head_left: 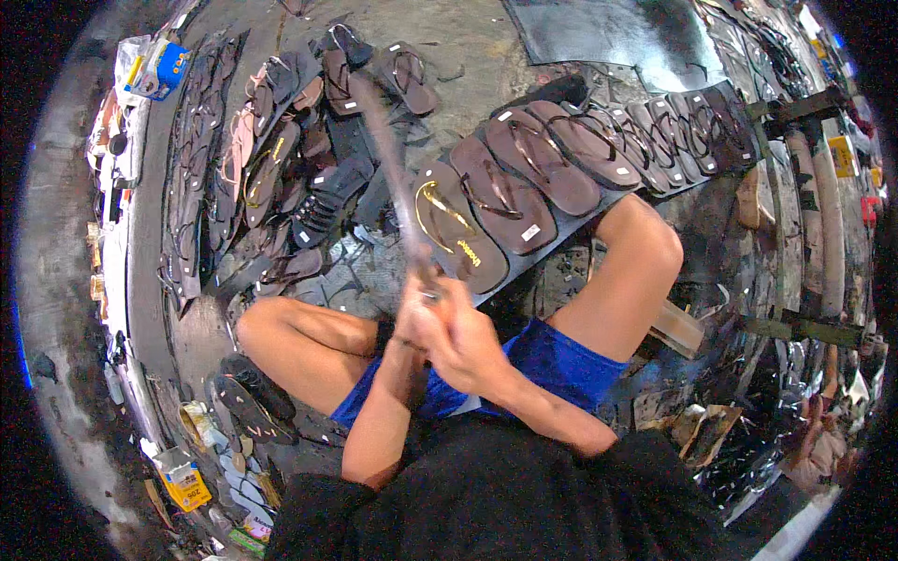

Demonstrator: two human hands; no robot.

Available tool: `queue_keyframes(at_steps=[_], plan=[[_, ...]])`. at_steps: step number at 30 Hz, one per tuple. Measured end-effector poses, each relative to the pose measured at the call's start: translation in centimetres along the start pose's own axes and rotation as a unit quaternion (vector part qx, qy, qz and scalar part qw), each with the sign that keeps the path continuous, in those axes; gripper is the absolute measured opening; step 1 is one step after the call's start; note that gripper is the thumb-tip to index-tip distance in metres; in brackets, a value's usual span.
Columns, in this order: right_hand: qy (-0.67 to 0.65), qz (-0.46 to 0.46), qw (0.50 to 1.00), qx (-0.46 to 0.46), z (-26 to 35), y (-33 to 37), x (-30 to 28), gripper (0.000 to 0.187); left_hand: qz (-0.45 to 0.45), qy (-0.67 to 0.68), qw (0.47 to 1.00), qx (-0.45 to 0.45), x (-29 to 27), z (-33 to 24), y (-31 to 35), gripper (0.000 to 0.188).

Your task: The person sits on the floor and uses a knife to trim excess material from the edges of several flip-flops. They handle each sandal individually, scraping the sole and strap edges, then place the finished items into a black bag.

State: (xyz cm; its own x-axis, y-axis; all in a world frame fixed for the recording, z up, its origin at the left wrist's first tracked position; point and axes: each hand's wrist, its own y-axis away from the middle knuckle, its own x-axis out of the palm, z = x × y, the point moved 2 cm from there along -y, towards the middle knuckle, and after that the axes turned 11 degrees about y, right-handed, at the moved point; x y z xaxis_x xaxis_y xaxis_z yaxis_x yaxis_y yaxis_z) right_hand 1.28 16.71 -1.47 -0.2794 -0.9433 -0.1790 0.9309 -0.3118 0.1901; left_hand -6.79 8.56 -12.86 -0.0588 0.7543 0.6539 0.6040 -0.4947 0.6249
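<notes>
In front of my lap my two hands are brought together, fingers closed and overlapping. A long, thin, greyish-brown strip, smeared by motion, stretches up and away from them; its exact kind cannot be told. My left hand closes around its near end. Against it presses my right hand, also closed, with a small dark bit at its fingers that I cannot make out. Just beyond, to the right, lies a brown flip-flop with a gold strap, nearest to the hands.
Several brown flip-flops line a dark board running to the far right. More flip-flops and dark scraps cover the floor at left. A dark sheet lies at the back. A wooden rack stands right; my bent knees flank the hands.
</notes>
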Motion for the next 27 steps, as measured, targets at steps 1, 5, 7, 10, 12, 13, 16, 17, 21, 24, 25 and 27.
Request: queue_keyframes(at_steps=[1,5,7,10,12,13,16,17,21,24,25,27], plan=[[0.026,-0.013,0.999,0.043,-0.4,1.9,-2.0,0.044,-0.016,0.043,0.998,-0.030,1.2,1.9,-0.6,0.036],[0.090,-0.054,0.980,0.168,-2.0,8.4,-8.7,0.041,-0.059,0.078,0.994,-0.039,6.0,2.2,-0.6,0.039],[0.113,-0.054,0.976,0.179,-2.8,10.2,-9.1,0.040,-0.057,-0.034,0.998,0.007,8.0,0.6,-0.4,0.039],[0.161,-0.058,0.975,0.144,-3.1,11.0,-9.1,0.038,-0.070,-0.139,0.987,0.040,10.5,-2.7,0.6,0.039],[0.165,-0.070,0.977,0.117,-3.8,10.6,-9.0,0.037,-0.056,-0.156,0.985,0.049,11.7,-4.0,0.6,0.029],[0.169,-0.052,0.977,0.121,-4.2,10.0,-9.1,0.037,-0.066,-0.160,0.984,0.041,12.1,-4.3,0.8,0.028],[0.164,-0.007,0.981,0.106,-5.4,8.4,-9.4,0.037,-0.074,-0.158,0.984,0.043,11.8,-4.6,1.0,0.027],[0.162,-0.001,0.983,0.082,-5.4,7.5,-9.8,0.037,-0.073,-0.154,0.984,0.048,11.6,-4.6,1.1,0.027],[0.163,0.046,0.981,0.094,-5.3,4.0,-10.4,0.035,-0.091,-0.147,0.983,0.056,11.7,-3.5,2.2,0.027],[0.172,0.061,0.980,0.077,-5.8,2.0,-10.4,0.035,-0.055,-0.122,0.990,0.039,10.1,-2.6,1.9,0.027],[0.178,0.075,0.978,0.085,-6.5,1.5,-10.0,0.036,-0.061,-0.104,0.992,0.043,9.8,-2.1,1.9,0.028],[0.200,0.055,0.976,0.068,-7.3,0.1,-9.3,0.036,-0.070,-0.089,0.993,0.040,9.8,-1.4,2.8,0.027]])
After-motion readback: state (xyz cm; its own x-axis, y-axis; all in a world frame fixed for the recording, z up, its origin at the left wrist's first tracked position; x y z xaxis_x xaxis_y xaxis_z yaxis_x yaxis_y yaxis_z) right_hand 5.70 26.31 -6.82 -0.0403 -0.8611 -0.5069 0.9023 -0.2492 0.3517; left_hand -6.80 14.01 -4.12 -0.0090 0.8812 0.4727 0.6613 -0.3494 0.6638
